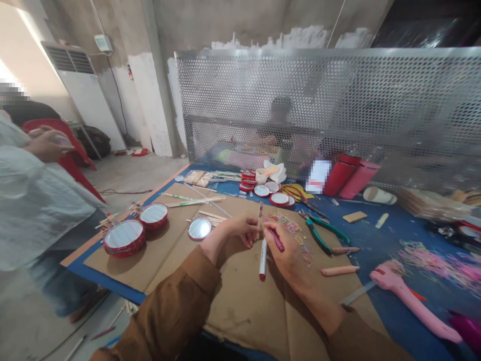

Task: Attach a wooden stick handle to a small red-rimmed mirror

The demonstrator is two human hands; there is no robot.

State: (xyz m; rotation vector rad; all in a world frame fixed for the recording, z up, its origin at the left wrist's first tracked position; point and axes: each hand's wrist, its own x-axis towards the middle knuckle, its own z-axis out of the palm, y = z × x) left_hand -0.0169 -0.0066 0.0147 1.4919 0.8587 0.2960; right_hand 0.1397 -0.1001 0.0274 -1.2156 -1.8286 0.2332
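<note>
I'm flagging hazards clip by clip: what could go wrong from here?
1. The loose rubber bands lie right beside the right hand, which holds a purple pen; a sideways move might scatter them.
2. The round mirror-like piece sits close to the left hand and wrist, so pulling back could knock it.
3. The teal-handled pliers lie to the right; a wide swing might bump them.

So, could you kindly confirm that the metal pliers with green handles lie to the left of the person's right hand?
Not quite: the head view shows the metal pliers with green handles lying to the right of the person's right hand.
</note>
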